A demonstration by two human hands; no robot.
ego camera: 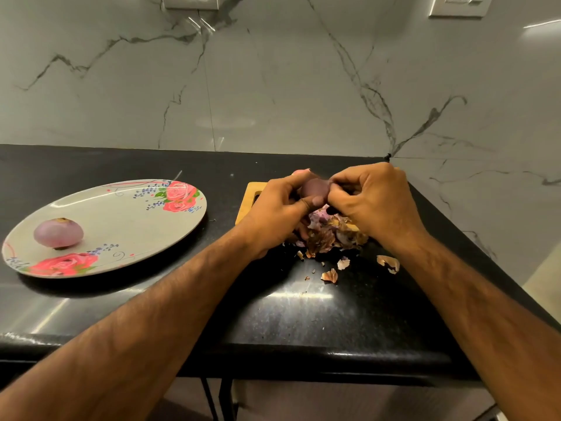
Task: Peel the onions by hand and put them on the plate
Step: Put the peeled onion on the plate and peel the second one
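While both hands meet above the board, a purple onion [314,189] sits between them, raised just over a heap of skins; the left hand [279,205] cups it from the left, fingers curled round its far side and the thumb laid across its near face; the right hand [373,202] is bunched tight, its fingertips pinching at the onion's right edge, though whether they grip skin or flesh I cannot tell. The onion's visible face is smooth and dull purple.

The board [250,202] is pale wood with rounded corners and a slot cut at its left end; the hands hide most of it. The skins [328,232] lie piled at its near edge and spill onto the counter, papery, crumpled, brown and lilac; a few curled scraps [388,262] lie apart from the heap, nearer the person. The counter [303,314] is black speckled stone, polished, with a rounded front edge.

Well to the left lies an oval plate [121,226], matte grey-beige, printed with red roses, green leaves and small blue sprigs at its far and near rims; on it, near the left end, rests one peeled onion [58,233], round, glossy, pale purple, with a brown stub at its top.

The wall [273,86] behind is white slab with grey veins; white sockets [458,6] sit at its top.
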